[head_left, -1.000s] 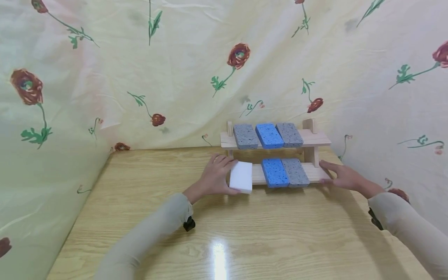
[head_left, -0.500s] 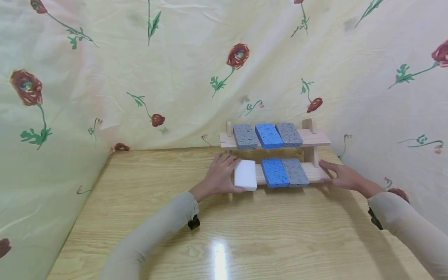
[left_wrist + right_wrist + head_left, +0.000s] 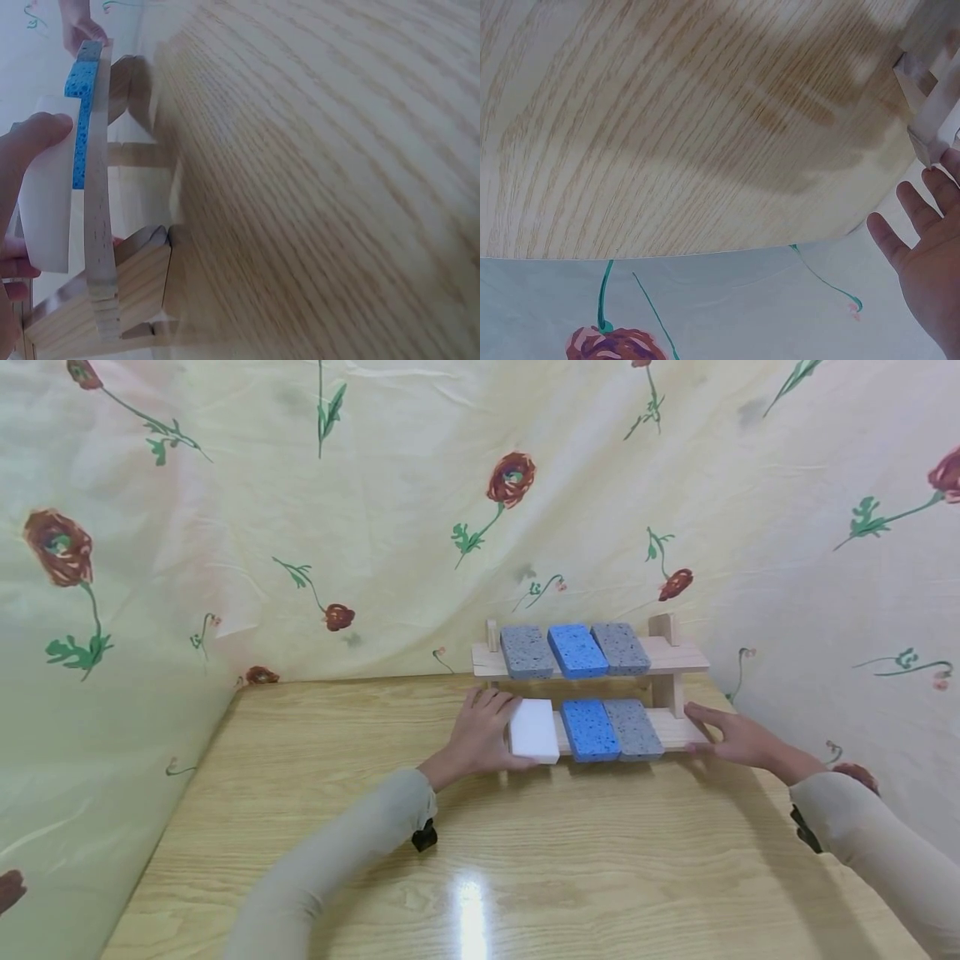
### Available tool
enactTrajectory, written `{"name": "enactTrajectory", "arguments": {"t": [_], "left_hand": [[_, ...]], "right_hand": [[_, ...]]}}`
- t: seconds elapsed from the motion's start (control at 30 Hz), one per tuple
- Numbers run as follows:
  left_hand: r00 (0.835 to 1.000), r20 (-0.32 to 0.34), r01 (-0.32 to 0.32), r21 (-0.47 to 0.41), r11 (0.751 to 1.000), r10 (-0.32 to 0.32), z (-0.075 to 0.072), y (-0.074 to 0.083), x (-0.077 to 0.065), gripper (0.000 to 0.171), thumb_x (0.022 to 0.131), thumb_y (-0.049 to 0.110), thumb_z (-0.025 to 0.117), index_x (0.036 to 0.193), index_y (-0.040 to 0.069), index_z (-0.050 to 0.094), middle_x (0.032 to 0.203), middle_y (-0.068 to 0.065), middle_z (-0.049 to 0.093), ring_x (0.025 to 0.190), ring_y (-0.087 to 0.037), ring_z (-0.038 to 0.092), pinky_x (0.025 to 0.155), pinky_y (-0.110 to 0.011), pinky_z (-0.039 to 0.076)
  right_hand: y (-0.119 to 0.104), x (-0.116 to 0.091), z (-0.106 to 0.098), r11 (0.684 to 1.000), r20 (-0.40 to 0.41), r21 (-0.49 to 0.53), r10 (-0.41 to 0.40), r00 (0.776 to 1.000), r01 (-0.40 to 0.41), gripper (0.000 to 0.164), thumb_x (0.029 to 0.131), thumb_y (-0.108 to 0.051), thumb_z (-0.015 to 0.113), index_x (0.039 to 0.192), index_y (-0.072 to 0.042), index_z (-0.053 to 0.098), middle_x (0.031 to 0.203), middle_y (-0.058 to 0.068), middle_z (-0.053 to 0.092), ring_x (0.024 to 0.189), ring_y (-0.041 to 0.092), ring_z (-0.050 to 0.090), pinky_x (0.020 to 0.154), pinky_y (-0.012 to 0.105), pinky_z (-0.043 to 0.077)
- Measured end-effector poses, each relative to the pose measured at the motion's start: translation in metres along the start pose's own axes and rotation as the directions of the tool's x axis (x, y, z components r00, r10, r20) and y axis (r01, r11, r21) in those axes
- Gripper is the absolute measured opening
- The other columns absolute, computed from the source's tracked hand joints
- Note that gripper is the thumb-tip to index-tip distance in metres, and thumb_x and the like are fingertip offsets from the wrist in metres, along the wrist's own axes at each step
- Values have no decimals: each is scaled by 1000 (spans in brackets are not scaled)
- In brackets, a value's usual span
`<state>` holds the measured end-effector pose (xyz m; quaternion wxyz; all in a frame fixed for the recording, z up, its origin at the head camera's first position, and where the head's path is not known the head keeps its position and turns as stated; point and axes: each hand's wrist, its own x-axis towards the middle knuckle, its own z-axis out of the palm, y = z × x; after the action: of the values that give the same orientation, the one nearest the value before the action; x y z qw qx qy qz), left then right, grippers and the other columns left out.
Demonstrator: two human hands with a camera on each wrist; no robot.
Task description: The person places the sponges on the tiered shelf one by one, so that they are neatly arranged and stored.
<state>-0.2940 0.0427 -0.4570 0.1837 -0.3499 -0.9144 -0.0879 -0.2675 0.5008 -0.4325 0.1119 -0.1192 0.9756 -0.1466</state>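
My left hand [image 3: 483, 731] grips a white block-shaped sponge [image 3: 534, 731], its thumb on the near edge and fingers at the far edge. The white sponge is over the left part of the rack's lower shelf [image 3: 667, 731]; the left wrist view shows a narrow gap between them. To its right on that shelf lie a blue sponge [image 3: 591, 729] and a grey sponge [image 3: 634, 729], side by side. At the shelf's right end my right hand [image 3: 738, 743] touches the wood, with fingers spread and fairly straight in the right wrist view.
The rack's upper shelf [image 3: 678, 657] bears a grey sponge [image 3: 527, 652], a blue one [image 3: 577, 651] and another grey one [image 3: 620, 648]. The two-tier rack stands at the back right of the wooden table [image 3: 570, 860], before a flowered cloth [image 3: 390, 510].
My left hand has moved right and slightly back with the white sponge, bringing it nearer the lower blue sponge. The right hand and the rack have stayed in place.
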Motion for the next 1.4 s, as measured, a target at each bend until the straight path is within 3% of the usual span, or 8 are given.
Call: {"name": "enactTrajectory", "arguments": {"t": [0.5, 0.8, 1.07, 1.4], "left_hand": [[1000, -16, 24, 4, 1000, -24, 7, 5, 3, 107, 67, 83, 72, 144, 11, 56, 137, -3, 62, 129, -23, 53, 120, -54, 33], [999, -21, 44, -54, 998, -45, 12, 8, 4, 105, 65, 77, 78, 143, 9, 57, 137, -5, 61, 128, -24, 53, 122, -56, 28], [998, 13, 60, -31, 998, -60, 13, 9, 6, 105, 68, 81, 72, 145, 12, 55, 139, -3, 60, 131, -23, 52, 123, -54, 28], [998, 3, 65, -43, 997, -65, 13, 12, 7, 103, 68, 81, 72, 143, 12, 58, 135, -3, 62, 127, -22, 54, 120, -53, 32]], "right_hand": [[2, 0, 0, 1000, -11, 4, -3, 1000, 3, 91, 94, -49, 68, 154, 10, 32, 158, 34, 31, 142, 60, 30, 110, 73, 30], [2, -1, 1, 1000, -16, -7, -17, 1000, 17, 91, 94, -49, 68, 154, 10, 32, 158, 34, 31, 142, 59, 30, 110, 72, 30], [4, 0, 3, 1000, -24, -8, -22, 999, 22, 91, 94, -49, 68, 153, 10, 33, 158, 34, 31, 143, 59, 30, 111, 72, 30], [2, 0, 2, 1000, -18, -4, -25, 1000, 25, 90, 94, -46, 70, 153, 11, 33, 157, 35, 32, 142, 59, 31, 111, 71, 30]]}}
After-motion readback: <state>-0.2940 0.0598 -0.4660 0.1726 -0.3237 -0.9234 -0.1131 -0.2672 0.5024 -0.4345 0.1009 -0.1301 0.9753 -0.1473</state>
